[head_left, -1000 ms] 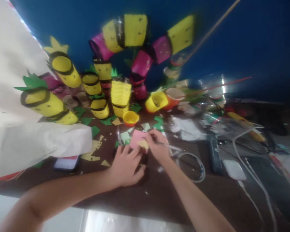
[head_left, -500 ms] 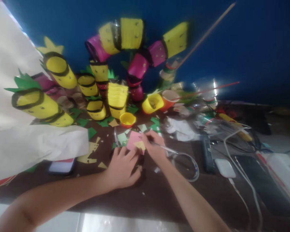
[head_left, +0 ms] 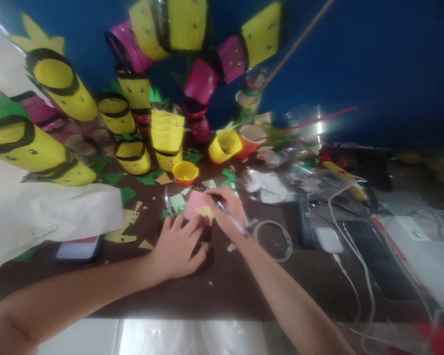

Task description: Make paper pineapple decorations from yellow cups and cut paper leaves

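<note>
My right hand (head_left: 232, 207) is closed round a slim pen (head_left: 227, 214), its rear end slanting back over the wrist and its tip hidden by my fingers. Just left of that hand lies a square of pink paper (head_left: 196, 201) with a small pale yellow piece (head_left: 204, 211) on top. My left hand (head_left: 177, 244) rests palm down with fingers spread, fingertips at the lower edge of the papers. Scissors (head_left: 167, 199) lie behind it, partly covered, beside pale green scraps (head_left: 177, 202).
Behind stand several yellow and magenta decorated cups (head_left: 166, 140) and a small yellow bowl (head_left: 185, 172). A phone (head_left: 78, 248) and white sheet (head_left: 74, 212) lie left. Rightward are a coiled clear tube (head_left: 273, 240), a white charger (head_left: 328, 240), cables and a dark phone (head_left: 373, 259).
The view has shifted, so everything sits further left and higher. In my right hand the pen has tipped, its rear end now lower against the wrist. My left hand stays by the papers.
</note>
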### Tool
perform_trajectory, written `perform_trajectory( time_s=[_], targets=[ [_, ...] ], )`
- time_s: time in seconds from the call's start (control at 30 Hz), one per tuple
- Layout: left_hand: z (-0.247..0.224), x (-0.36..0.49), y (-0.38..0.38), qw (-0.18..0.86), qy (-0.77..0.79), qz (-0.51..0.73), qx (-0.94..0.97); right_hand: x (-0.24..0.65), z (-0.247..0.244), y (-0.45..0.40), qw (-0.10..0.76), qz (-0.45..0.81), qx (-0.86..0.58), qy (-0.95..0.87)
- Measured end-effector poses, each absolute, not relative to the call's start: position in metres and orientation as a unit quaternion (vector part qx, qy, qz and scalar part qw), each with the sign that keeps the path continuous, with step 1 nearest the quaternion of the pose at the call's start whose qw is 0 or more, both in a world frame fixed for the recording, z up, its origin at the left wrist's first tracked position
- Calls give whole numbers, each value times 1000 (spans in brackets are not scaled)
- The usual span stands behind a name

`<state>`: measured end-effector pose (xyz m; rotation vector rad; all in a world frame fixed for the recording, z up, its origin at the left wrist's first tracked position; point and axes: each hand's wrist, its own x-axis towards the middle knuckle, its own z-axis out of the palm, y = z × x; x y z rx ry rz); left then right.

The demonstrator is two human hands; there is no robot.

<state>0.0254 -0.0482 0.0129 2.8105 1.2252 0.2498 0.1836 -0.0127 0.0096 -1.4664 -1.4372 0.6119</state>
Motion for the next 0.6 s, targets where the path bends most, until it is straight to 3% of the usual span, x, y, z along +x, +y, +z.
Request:
perform_trajectory(
  time_s=[0.23, 0.6],
  targets=[
    [14, 25, -47, 41, 401, 75, 912, 183, 10, -10, 507, 304, -611, -526],
    [15, 24, -45, 52, 394, 67, 915, 188, 8, -8, 442, 304, -635, -556]
  ],
)
